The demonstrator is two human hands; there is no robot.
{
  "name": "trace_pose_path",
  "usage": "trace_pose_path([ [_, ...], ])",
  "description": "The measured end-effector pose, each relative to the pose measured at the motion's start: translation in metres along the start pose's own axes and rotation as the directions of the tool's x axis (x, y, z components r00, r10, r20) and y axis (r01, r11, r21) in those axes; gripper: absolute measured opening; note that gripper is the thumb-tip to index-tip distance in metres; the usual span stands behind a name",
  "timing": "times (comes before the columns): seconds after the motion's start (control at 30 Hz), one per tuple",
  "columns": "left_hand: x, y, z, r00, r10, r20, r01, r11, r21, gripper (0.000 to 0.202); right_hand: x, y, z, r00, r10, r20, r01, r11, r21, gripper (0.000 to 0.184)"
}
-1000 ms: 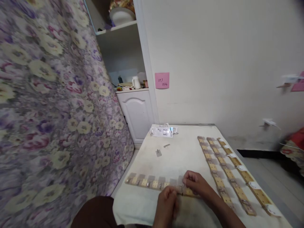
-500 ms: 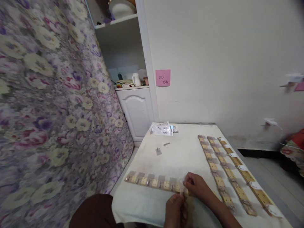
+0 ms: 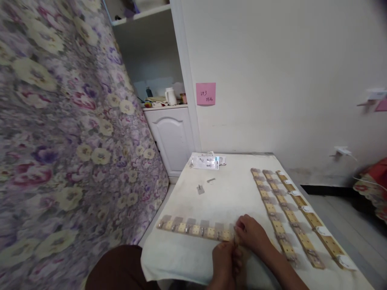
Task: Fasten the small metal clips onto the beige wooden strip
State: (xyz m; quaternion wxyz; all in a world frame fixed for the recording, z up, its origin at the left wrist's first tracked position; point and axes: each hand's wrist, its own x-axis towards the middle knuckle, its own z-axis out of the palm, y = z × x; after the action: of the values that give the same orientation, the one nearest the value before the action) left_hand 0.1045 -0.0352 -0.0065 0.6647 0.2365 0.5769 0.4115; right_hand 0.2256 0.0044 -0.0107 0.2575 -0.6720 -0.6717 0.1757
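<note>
head view, only one. near strip (image 3: pixel 196 230) lies across the lower middle of the frame on the white table (image 3: pixel 181 257), tan card with small metal pieces set along it. right hand (image 3: pixel 252 235) sits on its right end, fingers curled down and pinched onto the card. left hand (image 3: pixel 225 259) is just below it at the bottom edge, curled, thumb up against the same end; cannot tell if it grips anything.

progress, as a judgement: three strips (image 3: pixel 290 217) lie side by side at the right of the frame, running away from the camera, each with pieces along its whole length, so they look finished. the near strip has pieces on its left part; its right end is hidden under the hands, so likely unfinished. two loose pieces (image 3: pixel 200 189) lie apart at mid table.

containers: clear packet (image 3: pixel 207 162) at the table's far edge holds small metal bits, count too small to tell. open shelf (image 3: pixel 157 105) at upper middle holds a white jug (image 3: pixel 170 96) and clutter. cupboard door (image 3: pixel 171 139) below is closed, contents hidden. pink note (image 3: pixel 206 94) on the wall, floral cloth (image 3: pixel 60 141) fills the left.
</note>
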Motion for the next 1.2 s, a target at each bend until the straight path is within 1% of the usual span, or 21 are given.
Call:
trace_pose_path([
  [0.1,0.002,-0.001,0.002,0.999,-0.031,-0.011,0.031,0.999,-0.008,0.012,0.001,0.002,0.001,1.0,0.005,0.004,-0.005,1.0,0.001,0.01],
  [0.33,0.006,-0.002,0.002,0.998,-0.053,-0.023,0.053,0.999,-0.002,0.012,0.0,0.002,0.001,0.998,0.035,0.054,-0.037,0.999,0.027,0.01],
  [0.47,0.006,-0.001,0.003,0.999,-0.045,-0.017,0.045,0.999,0.02,0.012,0.001,0.005,0.001,0.996,0.027,0.086,-0.03,0.999,0.038,0.015],
  [0.57,0.006,-0.001,0.003,0.998,-0.049,-0.034,0.05,0.998,0.031,0.012,0.004,0.012,-0.005,0.995,0.007,0.102,-0.014,0.998,0.066,0.022],
  [0.63,0.005,0.0,0.003,0.999,-0.046,-0.025,0.047,0.999,0.026,0.012,0.006,0.016,-0.015,0.999,-0.002,0.053,-0.003,0.995,0.098,0.025],
  [0.77,0.004,0.001,0.003,0.999,-0.041,-0.007,0.041,0.999,0.023,0.013,0.008,0.022,-0.042,0.994,-0.001,-0.112,0.02,0.985,0.169,0.024],
  [0.87,0.004,0.001,0.004,0.999,-0.041,-0.006,0.041,0.999,0.021,0.013,0.007,0.022,-0.057,0.988,0.025,-0.154,0.01,0.976,0.219,0.021],
  [1.07,0.004,0.0,0.004,0.999,-0.042,-0.011,0.042,0.999,0.011,0.013,0.007,0.025,-0.066,0.977,0.076,-0.2,-0.015,0.958,0.288,0.019],
  [1.13,0.004,0.0,0.004,0.999,-0.044,-0.009,0.044,0.999,0.01,0.012,0.008,0.026,-0.064,0.979,0.074,-0.192,-0.012,0.951,0.308,0.019],
  [1.2,0.004,0.0,0.003,0.999,-0.045,-0.008,0.045,0.999,0.012,0.012,0.008,0.026,-0.059,0.987,0.055,-0.152,-0.003,0.947,0.322,0.018],
])
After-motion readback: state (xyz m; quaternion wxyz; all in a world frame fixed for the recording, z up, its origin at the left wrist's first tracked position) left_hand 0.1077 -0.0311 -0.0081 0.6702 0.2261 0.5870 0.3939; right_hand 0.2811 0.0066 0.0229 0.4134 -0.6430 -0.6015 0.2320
